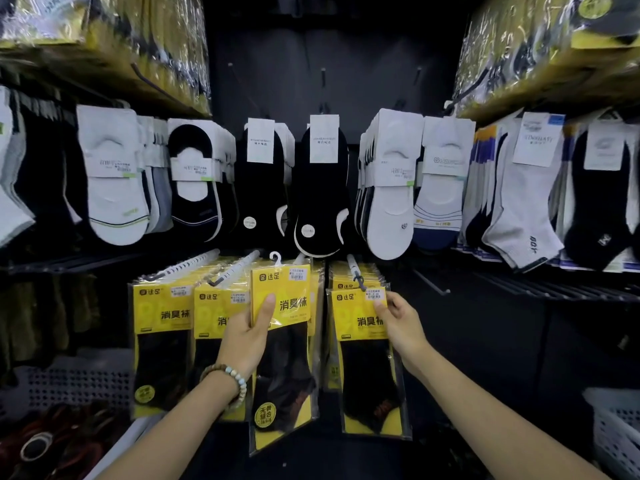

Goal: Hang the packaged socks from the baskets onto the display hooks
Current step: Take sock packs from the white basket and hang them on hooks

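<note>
"达足" and "消臭袜" are printed on the held sock pack [289, 289] and repeated on the hung pack [356, 308] beside it. "无骨缝合" is shown on the former's round sticker [265, 415].

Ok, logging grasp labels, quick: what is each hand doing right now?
Left hand: grips a yellow sock pack, thumb on its front.
Right hand: pinches the top corner of the front hanging pack.

Left grip [251, 330] and right grip [398, 322] forward, each in a pinch.
</note>
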A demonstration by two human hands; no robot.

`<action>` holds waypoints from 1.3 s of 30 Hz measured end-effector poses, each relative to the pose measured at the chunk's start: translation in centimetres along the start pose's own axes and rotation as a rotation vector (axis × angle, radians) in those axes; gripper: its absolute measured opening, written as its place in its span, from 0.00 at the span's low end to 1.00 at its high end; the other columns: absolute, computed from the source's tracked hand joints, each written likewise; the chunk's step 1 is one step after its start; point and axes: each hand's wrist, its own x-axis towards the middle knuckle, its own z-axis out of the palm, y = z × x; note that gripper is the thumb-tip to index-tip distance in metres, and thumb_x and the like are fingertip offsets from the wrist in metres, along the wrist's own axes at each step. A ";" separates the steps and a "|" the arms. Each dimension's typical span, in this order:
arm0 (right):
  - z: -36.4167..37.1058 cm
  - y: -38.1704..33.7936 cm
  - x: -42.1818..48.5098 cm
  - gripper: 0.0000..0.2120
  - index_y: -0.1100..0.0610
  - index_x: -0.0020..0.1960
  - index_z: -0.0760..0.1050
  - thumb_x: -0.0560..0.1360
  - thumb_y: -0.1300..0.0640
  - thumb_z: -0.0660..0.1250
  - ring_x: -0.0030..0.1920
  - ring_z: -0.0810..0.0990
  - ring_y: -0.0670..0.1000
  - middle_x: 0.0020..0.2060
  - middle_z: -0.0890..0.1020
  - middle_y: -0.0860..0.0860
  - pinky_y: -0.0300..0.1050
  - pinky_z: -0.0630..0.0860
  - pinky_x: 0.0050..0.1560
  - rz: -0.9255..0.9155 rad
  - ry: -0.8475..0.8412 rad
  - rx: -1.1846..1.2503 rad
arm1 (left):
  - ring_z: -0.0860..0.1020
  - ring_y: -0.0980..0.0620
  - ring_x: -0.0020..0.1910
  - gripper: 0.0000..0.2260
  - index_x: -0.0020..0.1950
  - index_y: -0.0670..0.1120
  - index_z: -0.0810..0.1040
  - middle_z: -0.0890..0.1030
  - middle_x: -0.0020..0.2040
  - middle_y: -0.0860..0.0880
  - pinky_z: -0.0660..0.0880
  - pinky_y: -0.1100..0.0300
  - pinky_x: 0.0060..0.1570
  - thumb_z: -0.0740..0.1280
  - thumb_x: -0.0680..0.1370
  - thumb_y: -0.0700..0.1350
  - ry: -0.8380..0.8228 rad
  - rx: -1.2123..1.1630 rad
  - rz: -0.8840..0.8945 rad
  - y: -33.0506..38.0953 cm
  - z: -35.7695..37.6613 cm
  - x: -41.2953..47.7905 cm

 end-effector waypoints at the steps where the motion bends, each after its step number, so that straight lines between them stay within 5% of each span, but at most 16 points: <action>1: 0.2 0.4 0.4 0.08 0.55 0.58 0.75 0.80 0.60 0.61 0.49 0.83 0.48 0.49 0.83 0.50 0.35 0.80 0.41 0.018 0.010 0.006 | 0.55 0.57 0.15 0.22 0.28 0.48 0.56 0.55 0.16 0.54 0.55 0.69 0.17 0.59 0.76 0.58 0.007 0.000 -0.001 -0.2 0.1 0.1; 7: 0.9 3.2 3.2 0.12 0.60 0.55 0.79 0.75 0.55 0.69 0.53 0.81 0.54 0.50 0.83 0.55 0.51 0.77 0.59 0.146 0.203 0.026 | 0.54 0.57 0.15 0.23 0.27 0.48 0.56 0.55 0.16 0.54 0.52 0.71 0.18 0.59 0.75 0.59 -0.002 -0.040 -0.005 -1.2 0.7 0.5; 11: 1.0 4.6 3.7 0.09 0.58 0.48 0.79 0.72 0.53 0.73 0.49 0.80 0.52 0.44 0.82 0.52 0.43 0.74 0.50 0.212 0.407 -0.039 | 0.54 0.57 0.15 0.23 0.26 0.49 0.55 0.54 0.16 0.55 0.52 0.71 0.18 0.60 0.74 0.59 -0.011 -0.041 -0.011 -1.7 1.1 0.6; 15: 0.6 5.4 2.5 0.08 0.58 0.49 0.77 0.73 0.55 0.72 0.51 0.80 0.54 0.48 0.81 0.54 0.45 0.76 0.51 0.225 0.484 -0.041 | 0.55 0.57 0.15 0.23 0.27 0.48 0.56 0.54 0.16 0.56 0.53 0.71 0.18 0.60 0.75 0.58 -0.026 -0.053 -0.016 -2.0 1.3 0.5; 24: 2.1 1.2 -3.0 0.13 0.55 0.57 0.76 0.79 0.49 0.61 0.51 0.82 0.47 0.51 0.82 0.49 0.42 0.78 0.53 0.179 -0.010 0.121 | 0.55 0.58 0.15 0.24 0.25 0.49 0.57 0.56 0.16 0.56 0.53 0.71 0.18 0.61 0.76 0.56 -0.127 -0.112 -0.075 -1.7 3.3 -2.2; 30: 1.7 0.0 -6.1 0.11 0.58 0.54 0.79 0.79 0.53 0.63 0.47 0.84 0.49 0.48 0.85 0.53 0.37 0.78 0.40 0.206 -0.148 0.209 | 0.62 0.60 0.18 0.20 0.27 0.49 0.63 0.63 0.17 0.57 0.60 0.70 0.22 0.62 0.75 0.57 -0.240 -0.154 -0.083 -1.1 6.1 -4.6; 33: 0.3 0.0 -6.8 0.09 0.59 0.54 0.78 0.79 0.56 0.63 0.45 0.85 0.49 0.47 0.86 0.54 0.38 0.80 0.39 0.210 -0.079 0.232 | 0.75 0.65 0.29 0.10 0.39 0.52 0.77 0.79 0.32 0.60 0.69 0.75 0.30 0.62 0.76 0.55 -0.277 -0.224 -0.084 -0.5 7.2 -5.2; 35: -0.7 0.1 -6.7 0.08 0.59 0.53 0.78 0.79 0.57 0.63 0.47 0.85 0.52 0.47 0.85 0.54 0.43 0.81 0.45 0.196 0.018 0.213 | 0.76 0.70 0.38 0.06 0.50 0.55 0.75 0.78 0.44 0.61 0.69 0.79 0.37 0.62 0.76 0.54 -0.301 -0.237 -0.097 0.1 7.9 -5.2; 39: -2.1 -0.1 -5.2 0.07 0.59 0.52 0.78 0.79 0.58 0.63 0.47 0.84 0.52 0.46 0.85 0.54 0.47 0.80 0.50 0.132 0.175 0.154 | 0.72 0.60 0.55 0.23 0.70 0.52 0.64 0.74 0.63 0.52 0.69 0.65 0.55 0.60 0.77 0.56 -0.407 -0.239 -0.144 1.2 9.2 -4.9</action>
